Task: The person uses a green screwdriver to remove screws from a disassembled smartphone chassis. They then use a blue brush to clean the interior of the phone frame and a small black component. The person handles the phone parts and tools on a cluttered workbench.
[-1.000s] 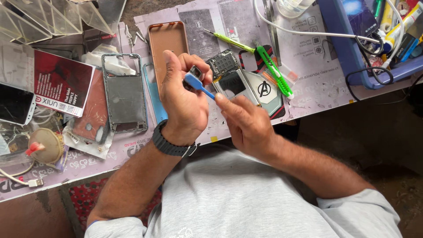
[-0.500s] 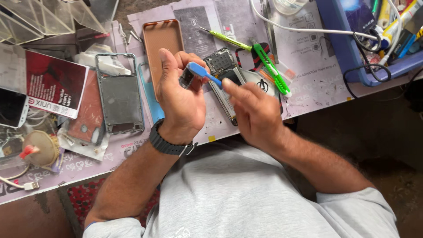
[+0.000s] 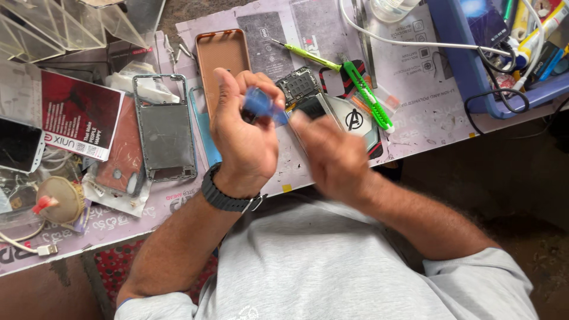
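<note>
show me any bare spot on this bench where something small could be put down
Best patch: bare mat between the green cutter and the blue tray, below the white cable. Left side is crowded: phone frame, brown case, red booklet, plastic bags.

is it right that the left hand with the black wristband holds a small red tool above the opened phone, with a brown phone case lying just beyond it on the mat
Not quite: the tool in the left hand is blue, not red, as the head view shows. The rest stands: the hand wears a black wristband, is above the opened phone, and the brown phone case lies just beyond it on the mat.
</note>
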